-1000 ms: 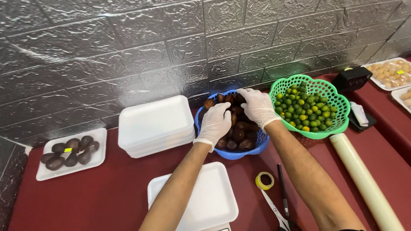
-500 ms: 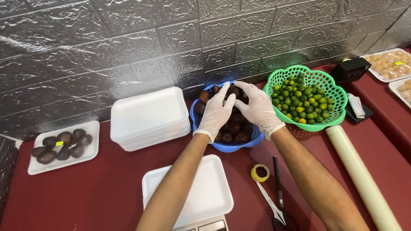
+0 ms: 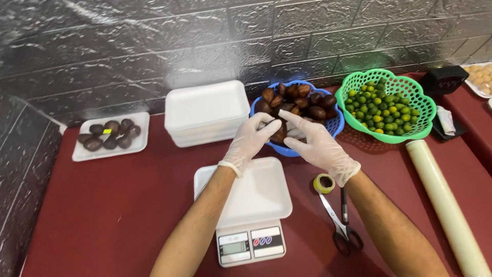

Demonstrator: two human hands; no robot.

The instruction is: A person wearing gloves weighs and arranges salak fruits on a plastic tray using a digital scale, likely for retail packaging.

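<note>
Both hands wear thin white gloves. My left hand and my right hand meet over the near rim of a blue basket filled with dark brown scaly fruit. Between the fingers of both hands sits one brown fruit, held just above the basket's edge. Right below the hands an empty white foam tray rests on a small white kitchen scale.
A stack of white foam trays stands left of the blue basket. Further left, a tray of brown fruit. A green basket of small green citrus at right, a cling-film roll, scissors, a tape roll.
Both hands have drawn back from inside the blue basket toward its near rim, now holding one brown fruit between them. The view has tilted down, showing the scale.
</note>
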